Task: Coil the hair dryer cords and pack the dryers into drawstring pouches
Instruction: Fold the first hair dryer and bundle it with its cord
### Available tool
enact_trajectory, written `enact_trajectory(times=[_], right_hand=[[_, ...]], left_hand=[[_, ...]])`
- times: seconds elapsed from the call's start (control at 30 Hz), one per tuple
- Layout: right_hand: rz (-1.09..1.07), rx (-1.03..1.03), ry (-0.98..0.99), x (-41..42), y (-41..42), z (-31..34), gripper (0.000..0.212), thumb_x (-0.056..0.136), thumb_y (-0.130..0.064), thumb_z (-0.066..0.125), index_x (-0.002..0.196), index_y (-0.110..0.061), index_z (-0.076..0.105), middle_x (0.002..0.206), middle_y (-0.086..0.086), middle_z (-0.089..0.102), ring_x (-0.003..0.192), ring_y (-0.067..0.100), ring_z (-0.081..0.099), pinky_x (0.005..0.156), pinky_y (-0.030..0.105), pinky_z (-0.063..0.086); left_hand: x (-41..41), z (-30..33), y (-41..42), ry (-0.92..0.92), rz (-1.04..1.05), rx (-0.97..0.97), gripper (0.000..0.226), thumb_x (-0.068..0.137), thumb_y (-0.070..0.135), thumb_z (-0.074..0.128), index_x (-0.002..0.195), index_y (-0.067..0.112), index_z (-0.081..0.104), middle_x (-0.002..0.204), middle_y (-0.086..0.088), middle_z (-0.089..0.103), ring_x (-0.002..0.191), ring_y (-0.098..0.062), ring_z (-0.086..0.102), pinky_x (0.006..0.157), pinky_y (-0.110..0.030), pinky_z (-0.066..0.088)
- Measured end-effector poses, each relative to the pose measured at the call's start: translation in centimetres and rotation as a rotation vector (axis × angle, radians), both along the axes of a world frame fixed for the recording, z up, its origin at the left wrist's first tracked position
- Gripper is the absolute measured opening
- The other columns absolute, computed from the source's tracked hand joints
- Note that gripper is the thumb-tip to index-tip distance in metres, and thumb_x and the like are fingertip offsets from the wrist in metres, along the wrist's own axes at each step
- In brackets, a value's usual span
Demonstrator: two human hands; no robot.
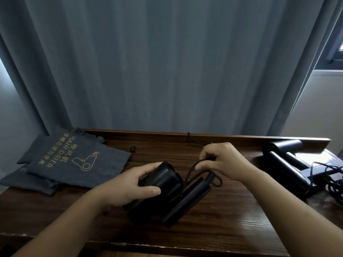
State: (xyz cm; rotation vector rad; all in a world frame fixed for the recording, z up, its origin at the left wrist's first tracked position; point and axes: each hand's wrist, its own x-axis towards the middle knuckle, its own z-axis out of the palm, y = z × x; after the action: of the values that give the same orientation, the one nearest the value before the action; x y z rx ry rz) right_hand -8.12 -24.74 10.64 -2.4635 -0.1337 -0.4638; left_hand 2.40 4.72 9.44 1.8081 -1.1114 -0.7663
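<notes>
We were mid-coil: our left hand [130,184] gripped the hair dryer [167,191] at table centre, our right hand [220,160] pinching its cord [191,169] at one o'clock — next, probably (pouches [74,160] waiting at ten o'clock), another loop.

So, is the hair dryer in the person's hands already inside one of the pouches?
No. The hair dryer lies bare on the wooden table, gripped by the left hand, while the pouches lie flat to its left.
</notes>
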Motion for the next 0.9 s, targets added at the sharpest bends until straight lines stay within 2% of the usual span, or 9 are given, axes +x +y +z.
enact_trajectory(times=[0.13, 0.2, 0.23, 0.3, 0.4, 0.47, 0.53, 0.67, 0.9], right_hand=[[-0.021, 0.164, 0.040, 0.4, -0.7, -2.4, 0.016, 0.084, -0.026, 0.080, 0.072, -0.032, 0.070, 0.074, -0.011, 0.070, 0.070, 0.006, 0.065, 0.067, 0.030, 0.054], [-0.090, 0.165, 0.050, 0.4, -0.6, -4.2, 0.022, 0.088, -0.053, 0.063, 0.076, -0.036, 0.069, 0.077, -0.006, 0.070, 0.074, 0.013, 0.067, 0.069, 0.039, 0.055], [-0.126, 0.137, 0.063, 0.4, -0.6, -5.1, 0.041, 0.087, -0.070, 0.051, 0.080, -0.034, 0.069, 0.080, -0.005, 0.070, 0.076, 0.014, 0.066, 0.069, 0.041, 0.055], [-0.147, 0.085, 0.117, 0.3, -0.7, -6.7, 0.056, 0.087, -0.080, 0.039, 0.089, -0.033, 0.069, 0.089, -0.009, 0.067, 0.085, 0.006, 0.064, 0.075, 0.037, 0.054], [-0.126, -0.011, 0.180, 0.1, -0.9, -8.4, 0.030, 0.100, -0.052, 0.047, 0.112, -0.033, 0.066, 0.121, -0.015, 0.062, 0.113, 0.000, 0.057, 0.100, 0.031, 0.048], [-0.117, -0.197, 0.189, -0.2, -0.6, -9.3, 0.029, 0.104, -0.039, 0.048, 0.124, -0.024, 0.062, 0.139, -0.006, 0.055, 0.131, 0.010, 0.048, 0.118, 0.027, 0.031], [-0.120, -0.332, 0.105, -0.5, 0.3, -10.5, 0.023, 0.104, -0.030, 0.046, 0.117, -0.019, 0.061, 0.125, -0.002, 0.062, 0.122, 0.015, 0.053, 0.122, 0.027, 0.024], [-0.118, -0.433, -0.013, -1.8, 3.3, -10.9, 0.017, 0.103, -0.028, 0.041, 0.098, -0.025, 0.057, 0.091, -0.011, 0.059, 0.088, 0.010, 0.053, 0.096, 0.028, 0.047], [-0.008, -0.516, -0.065, -5.1, 7.6, -9.4, 0.016, 0.103, -0.033, 0.044, 0.088, -0.031, 0.048, 0.075, -0.015, 0.057, 0.066, 0.005, 0.054, 0.066, 0.020, 0.043]], left_hand=[[-0.2, -0.2, -0.3, 0.268, -0.009, -0.177, 0.069, 0.081, 0.036, 0.069, 0.145, 0.019, 0.047, 0.139, -0.006, 0.060, 0.127, -0.025, 0.059, 0.098, -0.033, 0.051], [-0.1, -0.5, -0.6, 0.442, 0.018, -0.241, 0.074, 0.075, 0.044, 0.078, 0.141, 0.022, 0.052, 0.133, -0.014, 0.062, 0.117, -0.032, 0.063, 0.088, -0.037, 0.054], [0.0, -0.7, -0.7, 0.519, 0.034, -0.271, 0.077, 0.072, 0.049, 0.082, 0.139, 0.024, 0.054, 0.131, -0.016, 0.063, 0.113, -0.035, 0.063, 0.086, -0.040, 0.054], [0.3, -1.4, -0.9, 0.624, 0.079, -0.323, 0.082, 0.068, 0.054, 0.084, 0.139, 0.024, 0.055, 0.130, -0.019, 0.061, 0.112, -0.037, 0.062, 0.088, -0.046, 0.053], [0.5, -2.0, -1.3, 0.792, 0.188, -0.400, 0.097, 0.060, 0.055, 0.088, 0.140, 0.012, 0.054, 0.128, -0.023, 0.062, 0.108, -0.038, 0.063, 0.088, -0.048, 0.054], [0.2, -2.1, -1.8, 0.846, 0.241, -0.478, 0.087, 0.062, 0.053, 0.086, 0.134, 0.011, 0.062, 0.126, -0.024, 0.063, 0.104, -0.038, 0.065, 0.084, -0.048, 0.056], [-0.1, -2.2, -2.5, 0.882, 0.323, -0.564, 0.075, 0.074, 0.052, 0.076, 0.135, 0.012, 0.060, 0.126, -0.024, 0.064, 0.099, -0.037, 0.066, 0.081, -0.047, 0.056], [0.4, -3.3, -3.6, 0.959, 0.537, -0.666, 0.062, 0.090, 0.049, 0.061, 0.142, 0.016, 0.051, 0.135, -0.023, 0.061, 0.104, -0.037, 0.064, 0.090, -0.049, 0.053], [0.2, -4.1, -5.0, 0.744, 0.914, -0.585, 0.042, 0.096, 0.045, 0.061, 0.131, 0.024, 0.057, 0.120, -0.007, 0.070, 0.109, -0.028, 0.068, 0.094, -0.047, 0.055]])
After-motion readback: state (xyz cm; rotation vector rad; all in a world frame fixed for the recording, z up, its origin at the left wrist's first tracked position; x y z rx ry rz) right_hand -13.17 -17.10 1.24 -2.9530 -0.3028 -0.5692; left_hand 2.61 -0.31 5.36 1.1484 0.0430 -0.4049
